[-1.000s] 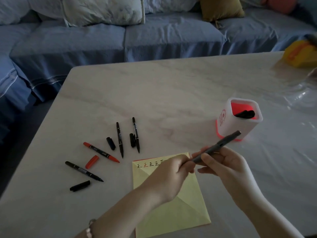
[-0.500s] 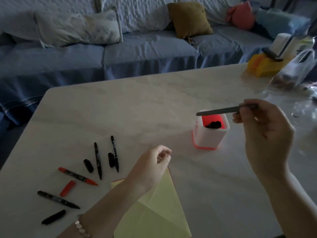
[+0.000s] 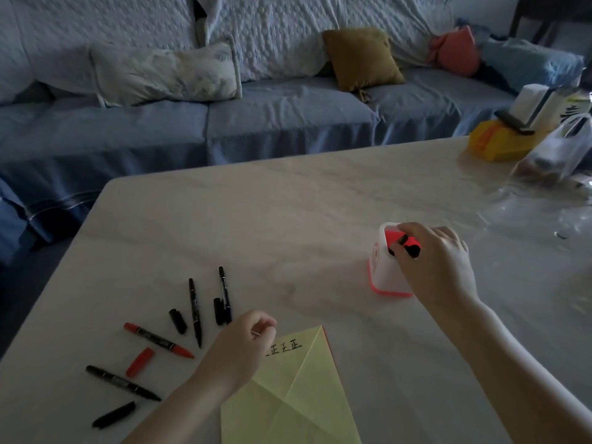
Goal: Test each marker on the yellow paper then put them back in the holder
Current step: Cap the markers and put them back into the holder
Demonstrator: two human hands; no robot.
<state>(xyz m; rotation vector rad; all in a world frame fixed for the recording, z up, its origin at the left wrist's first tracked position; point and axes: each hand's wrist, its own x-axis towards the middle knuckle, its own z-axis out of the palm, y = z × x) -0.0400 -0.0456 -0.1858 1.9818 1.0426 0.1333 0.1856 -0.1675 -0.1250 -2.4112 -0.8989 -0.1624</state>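
A white holder [image 3: 384, 274] with a red inside stands on the marble table [image 3: 288, 219] at right. My right hand [image 3: 439, 261] reaches over its rim, fingers pinching the top of a black marker [image 3: 411, 249] that stands inside. My left hand [image 3: 240, 344] hovers loosely curled over the top left corner of the yellow paper [image 3: 294, 395], which carries written marks, and holds nothing. To the left lie an uncapped red marker [image 3: 157, 339] with its red cap [image 3: 140, 362], three uncapped black markers [image 3: 194, 310] and their black caps [image 3: 177, 321].
A yellow box [image 3: 499, 142] and a clear plastic bag [image 3: 557, 152] sit at the table's far right corner. A blue sofa [image 3: 256, 116] with cushions runs behind the table. The table's left edge drops off near the loose markers.
My right hand carried the capped black marker from above the paper to the holder and lowered it in. My left hand let go of it and stayed by the paper.
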